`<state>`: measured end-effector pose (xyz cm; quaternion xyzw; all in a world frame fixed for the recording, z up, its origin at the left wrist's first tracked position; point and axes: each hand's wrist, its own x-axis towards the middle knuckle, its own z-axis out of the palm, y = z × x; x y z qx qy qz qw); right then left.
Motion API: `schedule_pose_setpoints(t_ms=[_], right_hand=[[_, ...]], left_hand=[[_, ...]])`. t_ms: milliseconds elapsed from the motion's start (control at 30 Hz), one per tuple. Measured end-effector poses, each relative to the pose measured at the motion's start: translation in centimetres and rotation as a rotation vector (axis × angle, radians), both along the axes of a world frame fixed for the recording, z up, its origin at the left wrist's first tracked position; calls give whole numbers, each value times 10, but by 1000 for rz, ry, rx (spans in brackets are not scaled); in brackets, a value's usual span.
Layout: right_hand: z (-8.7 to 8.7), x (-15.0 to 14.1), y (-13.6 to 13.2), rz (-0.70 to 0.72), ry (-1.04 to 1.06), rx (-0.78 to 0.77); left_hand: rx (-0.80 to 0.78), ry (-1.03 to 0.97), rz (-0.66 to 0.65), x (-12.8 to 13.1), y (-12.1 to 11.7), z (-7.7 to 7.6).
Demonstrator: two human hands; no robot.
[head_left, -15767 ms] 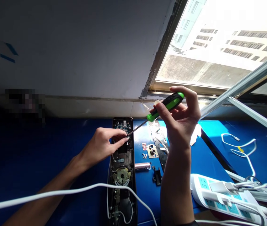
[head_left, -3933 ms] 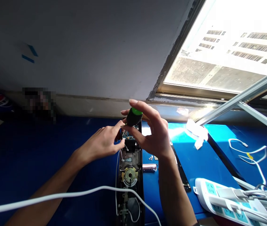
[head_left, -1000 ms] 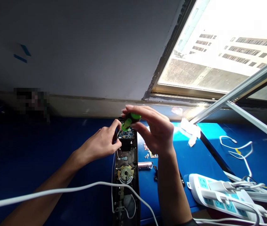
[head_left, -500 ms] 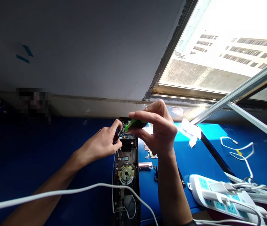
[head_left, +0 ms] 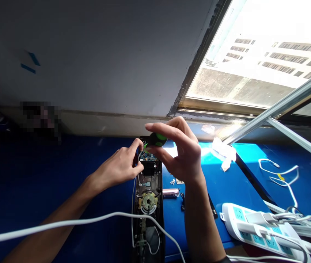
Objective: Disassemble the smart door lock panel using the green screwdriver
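Note:
A long, narrow black device casing [head_left: 159, 182] lies opened on the blue table. A blue circuit board [head_left: 150, 157] sits at its far end, and a round speaker-like part [head_left: 148, 201] nearer me. My left hand [head_left: 118, 164] grips the casing's left edge beside the board, thumb and forefinger on its rim and a thin white wire between them. Between thumb and fingers, my right hand [head_left: 185, 151] holds a green-and-black screwdriver [head_left: 156, 140] tilted over the board. The screwdriver's tip is hidden.
A white cable [head_left: 89, 220] crosses in front, over the casing. To the right lie small screws [head_left: 172, 181], a pinkish wrapped cylinder [head_left: 171, 193] and a crowded power strip [head_left: 254, 228]. A metal frame bar [head_left: 254, 122] slants before the window.
My right hand has shifted slightly left, and the screwdriver handle has turned and tipped more upright in its fingers. The left hand keeps its place on the casing.

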<state>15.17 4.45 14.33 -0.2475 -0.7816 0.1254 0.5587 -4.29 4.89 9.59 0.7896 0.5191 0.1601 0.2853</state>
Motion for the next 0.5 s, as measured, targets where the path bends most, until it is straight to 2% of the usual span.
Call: schedule_pose_setpoints(t_ms=[100, 167, 267, 400, 500], right_hand=[[0, 1, -2, 143, -35, -87], [-1, 2, -2, 176, -34, -130], [-3, 6, -1, 60, -5, -118], [-6, 16, 4, -161, 42, -6], [-5, 26, 6, -232, 50, 55]], left_hand=[[-7, 1, -6, -1, 2, -5], [-9, -12, -8, -2, 3, -6], [-27, -39, -13, -4, 3, -4], [-42, -60, -9, -6, 1, 4], [-24, -30, -9, -8, 0, 9]])
